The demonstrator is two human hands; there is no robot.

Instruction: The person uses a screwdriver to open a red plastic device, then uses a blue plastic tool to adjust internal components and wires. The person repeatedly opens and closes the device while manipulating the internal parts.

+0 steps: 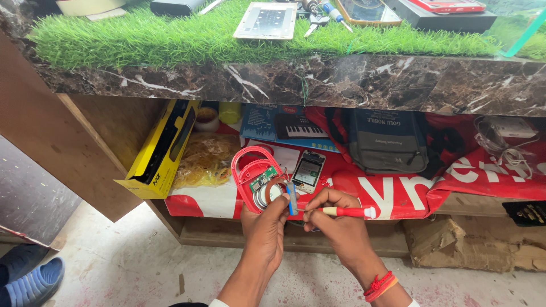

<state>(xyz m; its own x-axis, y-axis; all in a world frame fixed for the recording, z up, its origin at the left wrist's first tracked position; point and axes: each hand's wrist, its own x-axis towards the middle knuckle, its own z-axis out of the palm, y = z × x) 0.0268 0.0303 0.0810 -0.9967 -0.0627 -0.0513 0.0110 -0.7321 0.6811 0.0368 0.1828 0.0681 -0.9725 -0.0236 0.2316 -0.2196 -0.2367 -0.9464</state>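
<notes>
Head view, looking down at my two hands in front of an open shelf under a marble-edged table (352,82) topped with fake grass. My left hand (263,227) is clenched around a small red gadget (256,176) with its shell open, held up close and tilted toward me so the green circuit board (263,179) and the round metal part beside it face up where I can see them. My left fingers (281,206) also pinch a thin blue strip (292,198) against the gadget's lower edge, probably to keep it from slipping. My right hand (335,219) grips a red-handled screwdriver (344,211) like a pen, lying nearly level, tip pointed left at the gadget's open side, just beside the blue strip; cannot tell if the tip touches. Red thread band on my right wrist.

Behind the hands, on the shelf: a phone (309,170) lying face up on a red printed cloth (398,193), a bag of rubber bands (206,160), a yellow and black box (162,149) leaning against the shelf wall, a grey pouch (387,142), a box with a keyboard pictured on it (284,126), white cables (506,142) at far right. On the grass above: a grey flat plate (267,20), tools, dark boxes. Blue sandal (34,278) on the floor at lower left.
</notes>
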